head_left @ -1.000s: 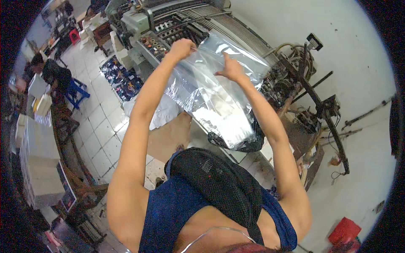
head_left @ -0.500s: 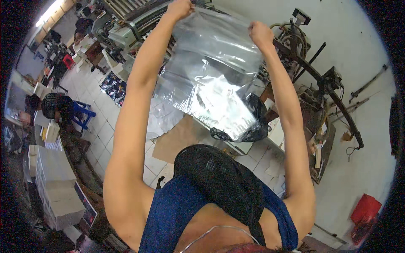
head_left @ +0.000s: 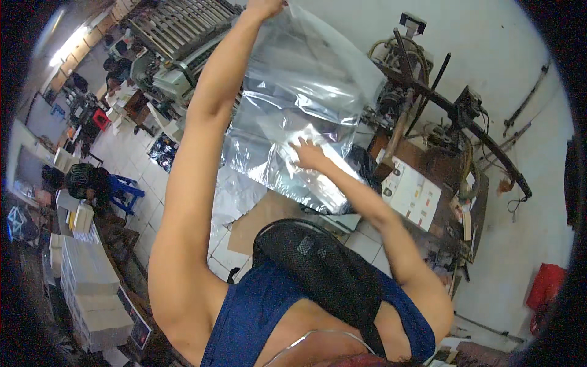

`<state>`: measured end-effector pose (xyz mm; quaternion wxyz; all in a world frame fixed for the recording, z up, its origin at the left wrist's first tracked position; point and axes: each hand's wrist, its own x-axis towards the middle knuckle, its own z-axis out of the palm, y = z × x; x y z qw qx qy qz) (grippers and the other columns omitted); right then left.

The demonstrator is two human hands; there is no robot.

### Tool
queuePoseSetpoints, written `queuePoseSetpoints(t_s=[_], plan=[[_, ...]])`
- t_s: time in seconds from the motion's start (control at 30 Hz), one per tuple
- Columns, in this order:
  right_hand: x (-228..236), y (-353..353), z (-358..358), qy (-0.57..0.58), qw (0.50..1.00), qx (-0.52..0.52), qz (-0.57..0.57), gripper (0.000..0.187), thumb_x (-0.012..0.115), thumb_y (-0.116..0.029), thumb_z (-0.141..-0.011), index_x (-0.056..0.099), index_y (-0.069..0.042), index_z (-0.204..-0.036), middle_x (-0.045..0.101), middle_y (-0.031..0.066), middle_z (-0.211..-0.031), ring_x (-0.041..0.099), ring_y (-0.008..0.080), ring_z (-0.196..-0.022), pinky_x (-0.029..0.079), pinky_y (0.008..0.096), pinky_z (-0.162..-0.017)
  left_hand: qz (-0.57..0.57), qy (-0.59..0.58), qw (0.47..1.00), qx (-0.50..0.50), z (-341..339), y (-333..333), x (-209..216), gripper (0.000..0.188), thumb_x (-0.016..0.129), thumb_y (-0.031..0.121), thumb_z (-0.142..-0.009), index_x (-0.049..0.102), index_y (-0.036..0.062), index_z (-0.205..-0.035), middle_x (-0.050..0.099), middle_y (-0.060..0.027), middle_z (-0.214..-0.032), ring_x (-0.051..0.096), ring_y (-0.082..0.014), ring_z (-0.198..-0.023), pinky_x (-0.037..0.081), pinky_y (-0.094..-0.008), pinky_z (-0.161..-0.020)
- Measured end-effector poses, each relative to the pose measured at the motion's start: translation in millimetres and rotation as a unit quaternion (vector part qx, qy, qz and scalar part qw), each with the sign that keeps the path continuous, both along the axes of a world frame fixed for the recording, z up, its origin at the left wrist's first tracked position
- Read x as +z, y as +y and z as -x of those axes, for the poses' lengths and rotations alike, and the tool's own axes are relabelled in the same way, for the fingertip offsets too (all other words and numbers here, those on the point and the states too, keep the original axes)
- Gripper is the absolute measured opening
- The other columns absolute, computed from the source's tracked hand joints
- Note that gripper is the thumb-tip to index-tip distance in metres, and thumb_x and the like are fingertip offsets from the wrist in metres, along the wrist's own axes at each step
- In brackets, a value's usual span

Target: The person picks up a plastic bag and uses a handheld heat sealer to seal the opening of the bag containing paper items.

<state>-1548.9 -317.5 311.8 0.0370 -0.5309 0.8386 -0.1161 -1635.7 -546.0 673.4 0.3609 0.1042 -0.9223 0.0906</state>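
A large, clear, shiny plastic bag (head_left: 299, 79) hangs stretched out in front of me, creased and catching the light. My left hand (head_left: 267, 7) is raised to the top edge of the view, closed on the bag's upper left corner; part of this hand is cut off. Lower down, my right hand (head_left: 310, 154) lies against the bag's lower middle with fingers spread. Whether that hand is inside the bag or on its surface cannot be told. Behind the bag's lower right side, a crumpled black plastic bag (head_left: 364, 164) partly shows.
A machine with slats (head_left: 177, 27) stands beyond on the left. To the right are a metal arm assembly (head_left: 465, 116) and a board with pale printed sheets (head_left: 413, 192). Brown cardboard (head_left: 260, 220) lies below. Stacked paper blocks (head_left: 92, 275) and a seated person (head_left: 85, 183) are at left.
My right hand has let go of the bag's upper right corner and come down to its lower middle, fingers spread. My left hand still holds its corner, slightly higher in view.
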Motion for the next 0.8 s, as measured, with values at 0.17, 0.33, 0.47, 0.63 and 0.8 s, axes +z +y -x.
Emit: queuePoseSetpoints(t_s=[0.17,0.33,0.47,0.63,0.8], plan=[[-43,6,4,-0.059,0.995,-0.057,-0.050,0.107,0.072,-0.062,-0.059,0.013,-0.036,-0.144,-0.001,0.0163,-0.151,0.005,0.0481,-0.135,0.020,0.0766,-0.092,-0.006,-0.038,0.999,-0.019,20,23,26,0.019,0.060,0.013,-0.073,0.071,0.0114,-0.089,0.066,-0.0169,-0.091,0.064,-0.0318,-0.086,0.052,-0.0409,-0.074],[-16,-29,27,-0.006,0.993,-0.087,0.081,0.110,0.072,-0.063,-0.058,0.012,-0.034,-0.145,-0.002,0.0166,-0.151,0.004,0.0480,-0.135,0.021,0.0770,-0.091,-0.003,-0.023,1.000,-0.005,46,12,43,0.025,0.053,0.008,-0.073,0.072,0.0127,-0.087,0.066,-0.0172,-0.091,0.064,-0.0328,-0.087,0.052,-0.0407,-0.075],[-30,-44,37,-0.061,0.993,-0.105,0.009,0.112,0.076,-0.060,-0.055,0.013,-0.034,-0.144,-0.005,0.0157,-0.151,0.002,0.0470,-0.136,0.020,0.0773,-0.092,-0.002,-0.076,0.997,-0.026,90,8,35,0.025,0.052,0.008,-0.073,0.072,0.0125,-0.087,0.066,-0.0175,-0.090,0.064,-0.0332,-0.086,0.052,-0.0416,-0.074],[-51,-52,19,-0.061,0.989,-0.109,-0.073,0.129,0.081,-0.059,-0.037,0.013,-0.035,-0.144,-0.009,0.0137,-0.151,-0.002,0.0459,-0.136,0.022,0.0774,-0.090,0.048,-0.132,0.988,-0.060,166,-59,29,0.028,0.056,0.006,-0.071,0.071,0.0127,-0.094,0.067,-0.0164,-0.089,0.066,-0.0309,-0.082,0.053,-0.0404,-0.069],[-47,-66,17,-0.054,0.991,-0.114,-0.045,0.128,0.083,-0.055,-0.037,0.016,-0.033,-0.144,-0.003,0.0123,-0.152,0.002,0.0435,-0.137,0.024,0.0762,-0.090,-0.283,-0.331,0.892,-0.122,244,-130,62,0.010,0.064,0.008,-0.079,0.070,0.0052,-0.085,0.068,-0.0103,-0.074,0.062,-0.0209,-0.061,0.051,-0.0319,-0.053]])
